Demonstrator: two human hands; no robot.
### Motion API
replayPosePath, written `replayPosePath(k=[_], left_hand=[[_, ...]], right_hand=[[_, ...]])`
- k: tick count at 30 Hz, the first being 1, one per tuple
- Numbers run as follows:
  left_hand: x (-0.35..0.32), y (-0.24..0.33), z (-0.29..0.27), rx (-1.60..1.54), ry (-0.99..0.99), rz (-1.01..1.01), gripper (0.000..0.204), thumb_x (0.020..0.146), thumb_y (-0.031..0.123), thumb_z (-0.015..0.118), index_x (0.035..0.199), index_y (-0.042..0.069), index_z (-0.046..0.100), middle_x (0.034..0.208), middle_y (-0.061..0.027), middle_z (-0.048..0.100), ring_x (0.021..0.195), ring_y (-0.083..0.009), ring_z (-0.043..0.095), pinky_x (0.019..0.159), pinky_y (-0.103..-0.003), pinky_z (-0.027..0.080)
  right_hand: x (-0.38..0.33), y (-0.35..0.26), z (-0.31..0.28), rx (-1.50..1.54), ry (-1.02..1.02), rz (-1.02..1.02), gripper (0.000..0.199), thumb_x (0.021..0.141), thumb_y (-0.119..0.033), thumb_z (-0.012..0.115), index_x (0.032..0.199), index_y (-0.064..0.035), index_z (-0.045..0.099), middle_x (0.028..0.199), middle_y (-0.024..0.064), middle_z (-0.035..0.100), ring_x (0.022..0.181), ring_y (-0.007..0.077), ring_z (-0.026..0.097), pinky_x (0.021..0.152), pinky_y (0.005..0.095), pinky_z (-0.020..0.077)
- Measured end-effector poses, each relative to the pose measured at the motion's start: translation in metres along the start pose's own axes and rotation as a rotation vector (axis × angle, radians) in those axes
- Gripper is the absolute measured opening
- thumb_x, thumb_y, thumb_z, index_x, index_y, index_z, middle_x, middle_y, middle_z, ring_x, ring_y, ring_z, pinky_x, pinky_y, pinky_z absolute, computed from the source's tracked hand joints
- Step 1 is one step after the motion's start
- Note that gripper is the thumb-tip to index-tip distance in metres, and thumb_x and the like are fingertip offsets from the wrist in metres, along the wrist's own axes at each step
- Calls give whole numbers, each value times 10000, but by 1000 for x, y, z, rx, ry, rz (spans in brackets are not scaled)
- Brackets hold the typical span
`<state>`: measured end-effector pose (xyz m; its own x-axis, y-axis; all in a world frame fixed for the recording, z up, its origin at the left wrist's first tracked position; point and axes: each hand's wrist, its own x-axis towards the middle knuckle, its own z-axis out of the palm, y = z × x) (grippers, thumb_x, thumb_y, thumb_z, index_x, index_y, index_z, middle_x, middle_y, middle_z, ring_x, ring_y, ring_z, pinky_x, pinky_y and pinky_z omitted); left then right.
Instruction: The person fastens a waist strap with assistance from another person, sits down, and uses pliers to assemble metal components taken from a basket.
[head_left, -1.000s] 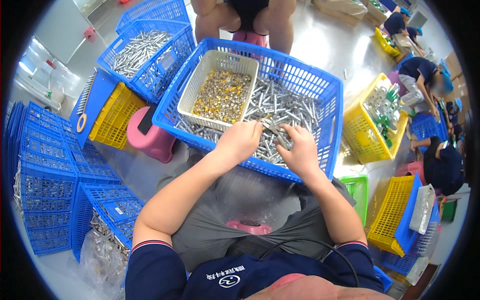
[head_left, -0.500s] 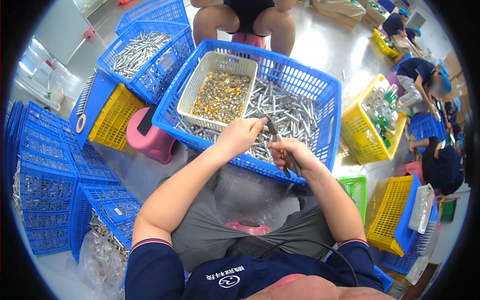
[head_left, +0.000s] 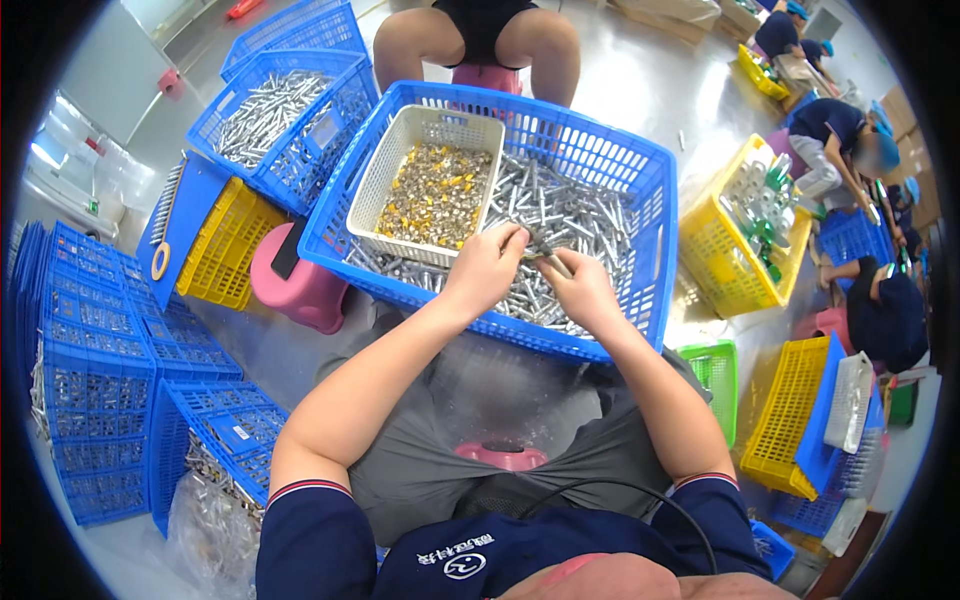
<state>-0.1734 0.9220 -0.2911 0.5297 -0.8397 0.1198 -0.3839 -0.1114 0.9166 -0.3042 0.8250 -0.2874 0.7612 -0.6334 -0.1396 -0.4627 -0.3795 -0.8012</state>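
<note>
Above the near side of a large blue crate point(head_left: 672, 215), my two hands are close together. My right hand point(head_left: 585, 290) is closed round pliers point(head_left: 538, 245), whose jaws point toward the left hand. My left hand point(head_left: 488, 268) is pinched beside the jaws; whatever is between its fingertips is too small to make out. Loose silver metal rods point(head_left: 570, 215) fill the crate below. Inside its left part, a white basket point(head_left: 368, 190) holds many small silver and yellow pieces point(head_left: 435, 190).
Left stand a pink stool point(head_left: 290, 285) with a dark flat object, a yellow crate point(head_left: 228, 240) and stacked blue crates point(head_left: 95, 400). At right are a yellow crate point(head_left: 715, 250) of parts and a green basket point(head_left: 715, 375). A person point(head_left: 545, 50) sits opposite; others work farther right.
The pliers have swung up out of their downward slant and their handles are now mostly hidden in my right hand. Both hands have drawn nearer each other.
</note>
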Motion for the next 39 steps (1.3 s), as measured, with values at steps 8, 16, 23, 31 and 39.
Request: replayPosePath(k=[8, 16, 23, 31, 39], left_hand=[[-1, 17, -9, -35, 24, 118, 242, 864, 211, 489, 846, -12, 581, 646, -155, 560, 573, -251, 542, 524, -337, 400], [-3, 32, -4, -22, 222, 553, 158, 846, 119, 504, 895, -21, 558, 737, -136, 565, 580, -265, 543, 528, -323, 418], [-4, 35, 4, -5, 37, 167, 226, 865, 229, 526, 802, 11, 528, 672, -104, 541, 560, -201, 514, 482, -307, 380], [6, 30, -23, -1044, 383, -445, 388, 947, 410, 299, 660, 154, 350, 557, 48, 331, 463, -59, 319, 385, -221, 234], [-9, 44, -18, -833, -79, -122, 200, 892, 259, 521, 915, 61, 539, 587, 53, 427, 513, -26, 380, 435, -180, 279]], right_hand=[[-20, -21, -16, 1009, -521, 371, 336, 866, -385, 524, 761, -67, 504, 617, 14, 468, 541, 135, 457, 514, 264, 388], [-38, -41, -28, 1408, -713, 412, 356, 894, -425, 438, 786, -88, 480, 631, 12, 420, 563, 161, 430, 571, 320, 390], [-39, -50, -34, 1539, -610, 274, 353, 913, -427, 390, 803, -101, 468, 617, -1, 408, 551, 161, 449, 556, 325, 406], [-47, -49, -19, 1666, -513, 294, 355, 914, -438, 383, 765, -121, 438, 616, -14, 397, 571, 158, 443, 592, 320, 402], [-37, -28, -17, 1337, -594, 147, 322, 906, -296, 431, 1014, -3, 511, 777, 73, 564, 706, 169, 552, 680, 314, 453]])
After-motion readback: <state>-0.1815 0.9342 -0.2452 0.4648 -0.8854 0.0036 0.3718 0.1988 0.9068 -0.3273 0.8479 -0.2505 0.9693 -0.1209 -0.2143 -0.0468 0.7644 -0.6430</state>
